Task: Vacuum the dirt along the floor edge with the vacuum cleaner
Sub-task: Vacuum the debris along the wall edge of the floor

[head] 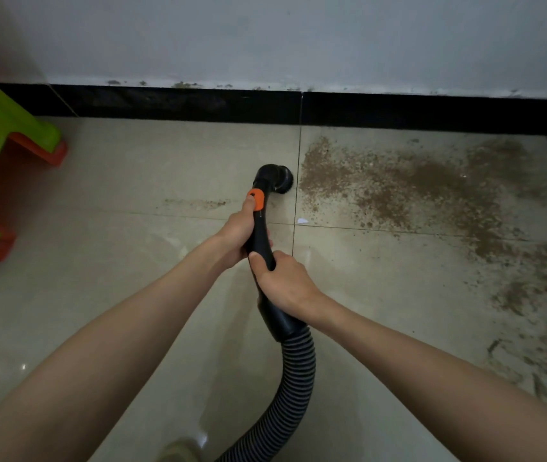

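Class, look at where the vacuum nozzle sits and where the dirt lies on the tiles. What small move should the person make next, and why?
Probably slide the nozzle a little to the right. It sits just left of the tile joint, while the dirt begins right beside it and spreads rightward below the black skirting. Both the left hand and right hand already grip the handle, so no regrip seems needed.

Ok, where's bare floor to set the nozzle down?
Bare tile lies left of the brush nozzle, between it and the green stool, and near the left forearm. Right of the nozzle, dirt crowds the floor up to the black skirting.
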